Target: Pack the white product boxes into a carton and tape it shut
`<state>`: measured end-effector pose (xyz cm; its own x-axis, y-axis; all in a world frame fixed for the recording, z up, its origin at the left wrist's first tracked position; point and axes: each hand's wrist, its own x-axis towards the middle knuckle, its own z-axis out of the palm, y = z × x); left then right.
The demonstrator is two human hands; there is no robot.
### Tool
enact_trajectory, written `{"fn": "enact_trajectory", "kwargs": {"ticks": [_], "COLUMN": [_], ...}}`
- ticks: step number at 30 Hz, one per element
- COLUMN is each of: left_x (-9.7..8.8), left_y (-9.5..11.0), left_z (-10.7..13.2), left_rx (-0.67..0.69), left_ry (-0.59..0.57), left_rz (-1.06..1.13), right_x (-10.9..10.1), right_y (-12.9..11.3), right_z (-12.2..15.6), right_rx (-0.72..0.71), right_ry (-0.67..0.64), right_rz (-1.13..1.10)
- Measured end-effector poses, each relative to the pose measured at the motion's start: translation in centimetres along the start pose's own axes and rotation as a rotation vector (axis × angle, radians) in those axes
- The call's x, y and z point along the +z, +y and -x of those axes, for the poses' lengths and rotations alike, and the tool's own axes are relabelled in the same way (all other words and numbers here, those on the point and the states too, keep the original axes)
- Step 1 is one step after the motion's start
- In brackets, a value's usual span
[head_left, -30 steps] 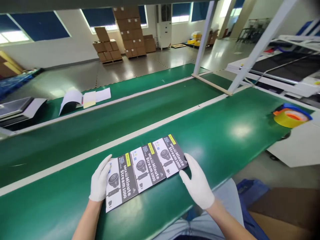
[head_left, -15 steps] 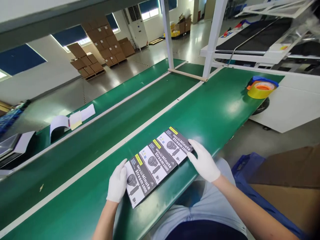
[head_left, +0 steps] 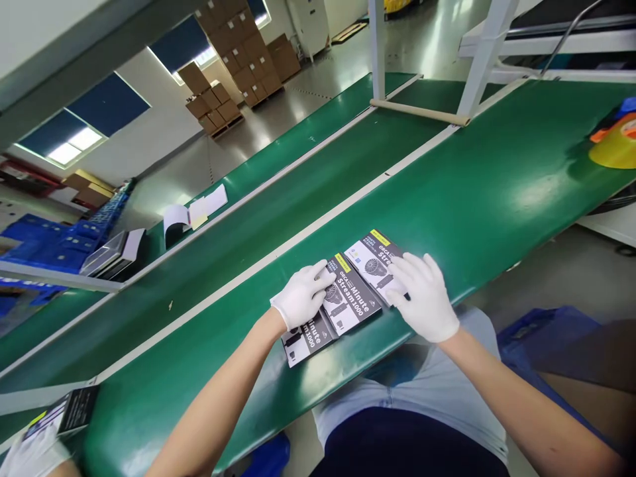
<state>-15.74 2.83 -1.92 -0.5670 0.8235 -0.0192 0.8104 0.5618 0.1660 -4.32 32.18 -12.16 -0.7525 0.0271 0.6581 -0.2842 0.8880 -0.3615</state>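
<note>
Three flat printed fan boxes marked "Stream1000" lie in a slanting row on the green work surface. My left hand [head_left: 302,295], white-gloved, reaches over the left box [head_left: 312,342] and hides much of it. Its bent fingers close at the left edge of the middle box [head_left: 354,297]; the grip underneath is hidden. Over the lower right end of the right box [head_left: 371,261] lies my right hand [head_left: 426,295], also gloved, fingers apart and thumb spread. A narrow dark gap shows between the middle and right boxes.
A co-worker's gloved hand [head_left: 37,454] is at a similar box [head_left: 64,414] at bottom left. Yellow tape [head_left: 616,147] sits at the right edge. White posts and a crossbar [head_left: 420,112] stand beyond. Papers [head_left: 196,211] lie on the far strip.
My left hand has moved from the row's outer left end onto the boxes. My right hand now covers more of the right box. The view has swung left, revealing a co-worker's hand.
</note>
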Motion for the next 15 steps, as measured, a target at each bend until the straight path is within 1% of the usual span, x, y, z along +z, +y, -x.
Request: {"fn": "enact_trajectory", "kwargs": {"ticks": [2, 5, 7, 9, 10, 12, 14, 15], "left_x": [-0.6, -2.0, -2.5, -2.4, -2.2, -1.8, -2.0, -2.4], "left_y": [0.2, 0.7, 1.2, 1.9, 2.2, 2.4, 2.2, 2.0], "left_z": [-0.5, -1.5, -2.5, -3.6, -4.3, -5.6, -7.4, -8.4], "left_rx": [0.028, 0.071, 0.079, 0.089, 0.107, 0.175, 0.232, 0.244], "left_ry": [-0.057, -0.206, -0.301, -0.365, -0.378, -0.368, -0.342, -0.344], "left_rz": [0.008, -0.017, -0.104, -0.204, -0.243, -0.277, -0.248, -0.197], "right_x": [-0.9, -2.5, -3.3, -3.7, -3.8, -4.1, -4.7, -5.1], "right_y": [1.4, 2.6, 2.7, 2.4, 2.2, 2.3, 3.3, 4.2], "right_z": [-0.6, -1.9, -2.5, -2.8, -2.9, -3.1, -3.6, -3.9], "right_rx": [0.063, 0.114, 0.133, 0.153, 0.162, 0.182, 0.203, 0.224], "right_ry": [0.019, -0.037, -0.098, -0.133, -0.144, -0.147, -0.141, -0.138], "right_rz": [0.052, 0.128, 0.152, 0.180, 0.194, 0.205, 0.148, 0.089]}}
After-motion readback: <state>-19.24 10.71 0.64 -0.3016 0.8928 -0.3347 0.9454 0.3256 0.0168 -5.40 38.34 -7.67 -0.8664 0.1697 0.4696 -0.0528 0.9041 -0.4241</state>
